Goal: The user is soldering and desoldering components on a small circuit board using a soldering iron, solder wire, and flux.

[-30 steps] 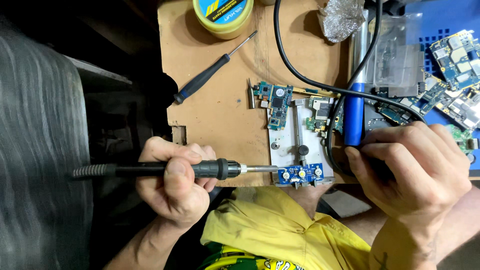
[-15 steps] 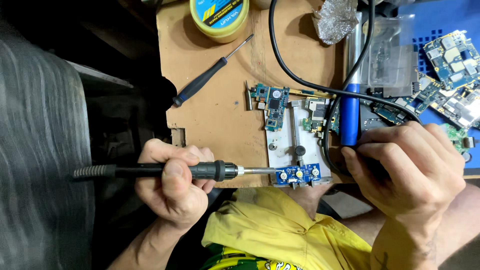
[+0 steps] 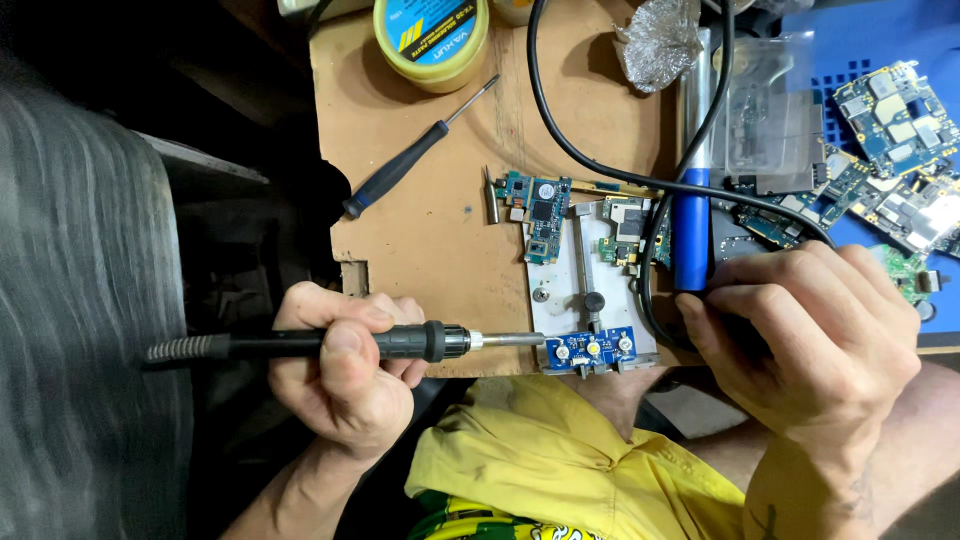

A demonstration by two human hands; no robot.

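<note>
My left hand [image 3: 345, 365] grips a black soldering iron [image 3: 400, 343] held level, its metal tip touching the left end of a small blue circuit board [image 3: 592, 350]. That board sits clamped at the near edge of a white metal holder [image 3: 560, 290]. My right hand [image 3: 810, 330] is closed around the lower end of a blue-handled tool [image 3: 692, 215] with a black cable [image 3: 600, 165], just right of the holder. What the right fingers pinch is hidden.
A brown work board [image 3: 440, 240] carries a black screwdriver [image 3: 415, 160], a yellow tin of paste [image 3: 432, 35], crumpled foil [image 3: 655, 45] and a blue phone board [image 3: 540, 215]. Several loose circuit boards [image 3: 890, 110] lie on a blue mat at the right. My yellow shirt [image 3: 560, 460] is below.
Almost nothing has moved. The soldering iron stays level with its tip at the small blue board, and my right hand keeps its grip beside the holder.
</note>
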